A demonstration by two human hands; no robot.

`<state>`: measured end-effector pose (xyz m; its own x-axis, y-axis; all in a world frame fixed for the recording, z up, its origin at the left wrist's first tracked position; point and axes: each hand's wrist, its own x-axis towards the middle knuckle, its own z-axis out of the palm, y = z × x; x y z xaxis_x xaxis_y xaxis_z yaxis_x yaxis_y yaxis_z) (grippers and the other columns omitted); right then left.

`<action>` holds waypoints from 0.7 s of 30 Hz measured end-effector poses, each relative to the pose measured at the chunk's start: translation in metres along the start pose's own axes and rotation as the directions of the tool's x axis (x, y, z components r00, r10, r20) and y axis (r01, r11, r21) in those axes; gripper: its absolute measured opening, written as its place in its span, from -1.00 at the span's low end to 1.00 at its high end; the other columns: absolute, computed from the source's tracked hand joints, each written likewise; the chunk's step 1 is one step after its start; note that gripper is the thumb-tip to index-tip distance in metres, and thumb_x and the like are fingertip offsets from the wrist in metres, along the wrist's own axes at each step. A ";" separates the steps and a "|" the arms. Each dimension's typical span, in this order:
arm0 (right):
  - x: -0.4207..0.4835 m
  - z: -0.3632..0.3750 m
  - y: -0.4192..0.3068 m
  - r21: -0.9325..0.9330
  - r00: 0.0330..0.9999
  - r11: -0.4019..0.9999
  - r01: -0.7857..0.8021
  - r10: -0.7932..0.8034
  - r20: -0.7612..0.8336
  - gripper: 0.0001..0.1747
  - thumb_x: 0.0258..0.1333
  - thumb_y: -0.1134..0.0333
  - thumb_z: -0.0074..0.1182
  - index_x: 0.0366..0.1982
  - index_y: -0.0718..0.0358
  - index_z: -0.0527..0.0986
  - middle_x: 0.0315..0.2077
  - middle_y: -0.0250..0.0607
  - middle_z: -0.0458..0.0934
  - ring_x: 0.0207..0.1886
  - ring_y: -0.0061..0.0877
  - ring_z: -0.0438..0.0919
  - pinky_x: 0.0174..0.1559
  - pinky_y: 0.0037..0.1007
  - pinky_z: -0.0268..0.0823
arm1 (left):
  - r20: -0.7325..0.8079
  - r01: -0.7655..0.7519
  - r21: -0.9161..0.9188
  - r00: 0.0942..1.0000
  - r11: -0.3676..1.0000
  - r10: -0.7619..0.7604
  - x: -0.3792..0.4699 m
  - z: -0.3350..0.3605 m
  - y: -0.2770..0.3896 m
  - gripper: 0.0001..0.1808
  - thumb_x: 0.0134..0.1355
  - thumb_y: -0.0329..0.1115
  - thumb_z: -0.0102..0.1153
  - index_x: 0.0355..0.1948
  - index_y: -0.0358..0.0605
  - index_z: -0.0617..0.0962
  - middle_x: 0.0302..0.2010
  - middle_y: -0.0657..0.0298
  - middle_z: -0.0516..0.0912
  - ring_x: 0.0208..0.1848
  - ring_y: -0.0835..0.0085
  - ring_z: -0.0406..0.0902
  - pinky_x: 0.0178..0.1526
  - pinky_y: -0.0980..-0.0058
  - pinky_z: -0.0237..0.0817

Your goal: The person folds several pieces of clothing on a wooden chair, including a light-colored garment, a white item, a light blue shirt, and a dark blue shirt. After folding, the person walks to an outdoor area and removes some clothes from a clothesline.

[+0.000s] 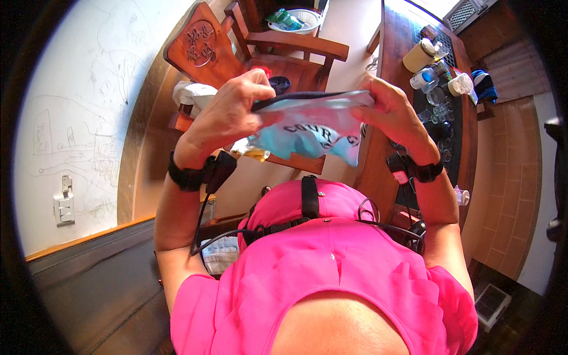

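Raised in front of my chest, a light blue cloth garment (306,142) with a dark upper edge and printed lettering hangs between my hands. My left hand (242,104) pinches its left end near the dark edge. At the opposite upper corner, my right hand (384,106) grips the cloth between thumb and fingers. The dark edge stretches nearly straight from one hand to the other, and the lower part droops in folds. Its exact kind is unclear. Black straps with small devices circle both wrists.
Beyond the garment stands a carved wooden armchair (293,42), with white cloth (193,95) over its near arm and red and dark items (279,84) on its seat. To the right, a long wooden table (377,177) bears jars (418,55) and several glasses (443,112). A wall (75,111) rises at left.
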<state>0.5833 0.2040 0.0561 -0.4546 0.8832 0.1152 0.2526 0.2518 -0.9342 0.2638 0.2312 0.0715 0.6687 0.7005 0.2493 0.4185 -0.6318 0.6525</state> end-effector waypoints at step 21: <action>-0.045 0.065 0.034 0.025 0.660 0.821 -0.570 0.440 0.609 -0.24 0.45 -0.27 -0.16 -0.27 0.37 0.56 -0.41 -0.41 0.48 -0.27 -0.68 0.39 -0.20 -0.53 0.33 | 0.729 0.836 -0.195 0.473 0.512 -0.495 -0.124 0.096 -0.032 -0.43 0.53 0.03 -0.05 -0.34 -0.34 0.63 -0.51 0.45 0.55 -0.44 0.56 0.38 -0.31 0.48 0.27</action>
<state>0.5570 0.1470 -0.0033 -0.7093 0.4523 -0.5406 0.4454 -0.3069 -0.8411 0.2265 0.1326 -0.0494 0.5570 0.4021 -0.7267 0.6540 0.3269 0.6822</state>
